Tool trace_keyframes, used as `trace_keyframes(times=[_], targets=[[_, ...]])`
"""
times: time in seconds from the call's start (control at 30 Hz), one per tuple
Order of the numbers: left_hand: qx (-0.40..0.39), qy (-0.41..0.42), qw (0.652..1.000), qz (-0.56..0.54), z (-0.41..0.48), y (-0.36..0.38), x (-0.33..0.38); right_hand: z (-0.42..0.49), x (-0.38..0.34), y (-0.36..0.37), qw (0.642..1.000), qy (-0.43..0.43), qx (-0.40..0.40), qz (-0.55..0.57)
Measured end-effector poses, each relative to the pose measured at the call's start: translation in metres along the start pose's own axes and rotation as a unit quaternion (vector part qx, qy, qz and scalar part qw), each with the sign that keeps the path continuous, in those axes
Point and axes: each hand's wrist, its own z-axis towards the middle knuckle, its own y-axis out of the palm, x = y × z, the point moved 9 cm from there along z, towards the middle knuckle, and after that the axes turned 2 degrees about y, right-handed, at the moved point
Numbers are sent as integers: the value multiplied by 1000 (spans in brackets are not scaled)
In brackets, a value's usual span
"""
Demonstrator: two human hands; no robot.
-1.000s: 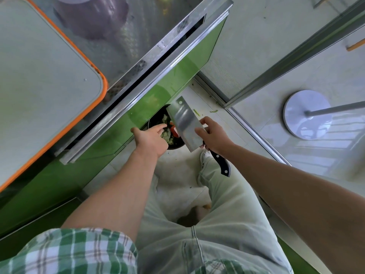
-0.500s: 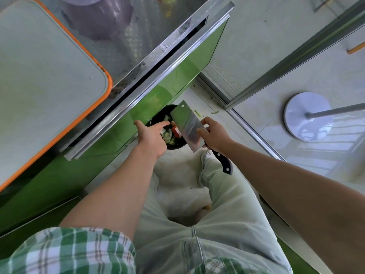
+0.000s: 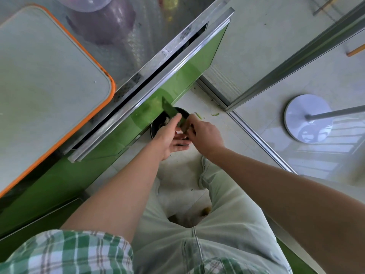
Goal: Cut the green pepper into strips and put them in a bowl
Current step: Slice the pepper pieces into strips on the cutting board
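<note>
Grips the handle end of a cleaver [image 3: 170, 111] in the right hand [image 3: 205, 135], fingers curled tight, the handle itself hidden inside the fist. Holds the blade tilted, its tip pointing away toward the green cabinet front [image 3: 187, 72], green reflected across the steel. Lays the left hand [image 3: 169, 138] opened flat beside it, palm turned toward the blade, fingers straight, thumb raised against the flat of the steel. Works low over the floor [image 3: 237, 133], directly above a black round container [image 3: 156, 128] standing just beside the cabinet. Pale chopped bits [image 3: 166, 120] inside it, too small to tell whether pepper. Two green pepper scraps [image 3: 198, 115] on the tiles just beyond the container, near the sliding-door track [image 3: 262, 143]. Up on the counter [image 3: 138, 42], an orange-rimmed cutting board [image 3: 49, 76] and, behind it, a purple container [image 3: 102, 22] under a clear lid. Off to the right, a white round stand base [image 3: 308, 117] with a metal pole. Wears a green plaid shirt [image 3: 69, 252] and pale trousers [image 3: 197, 244].
</note>
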Motion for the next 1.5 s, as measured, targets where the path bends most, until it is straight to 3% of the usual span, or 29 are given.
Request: trace_keyframes(times=[0.17, 0.23, 0.27, 0.33, 0.4, 0.47, 0.5, 0.57, 0.77, 1.03, 1.13, 1.23, 1.33, 1.5], targets=[[99, 33, 992, 66, 4, -9, 7, -7, -16, 16, 995, -90, -44, -19], [123, 51, 984, 117, 3, -18, 6, -5, -4, 26, 990, -48, -112, 64], [125, 66, 980, 140, 0, -19, 8, -4, 5, 29, 977, 4, -144, 157], [133, 118, 958, 224, -4, -22, 17, -1, 25, 29, 891, 153, -161, 397], [151, 179, 915, 329, -13, -22, 29, 2, 39, 31, 751, 260, -152, 588], [157, 233, 890, 359, -21, -23, 34, 4, 44, 31, 626, 298, -141, 706], [160, 255, 879, 369, -23, -24, 35, 5, 43, 31, 581, 306, -136, 742], [162, 285, 860, 390, -26, -25, 35, 5, 36, 30, 536, 315, -133, 772], [150, 345, 837, 397, -42, -9, 45, 5, 10, 36, 531, 328, -143, 768], [206, 270, 853, 396, -18, -41, 33, 11, 4, 43, 566, 302, -195, 741], [182, 288, 863, 374, -20, -38, 34, 11, 6, 43, 578, 308, -186, 732], [172, 272, 862, 391, -22, -30, 35, 10, 0, 44, 569, 310, -187, 738], [210, 255, 855, 400, -19, -39, 32, 12, -1, 45, 554, 300, -187, 754], [194, 309, 842, 396, -34, -31, 39, 15, 3, 42, 532, 317, -158, 769]])
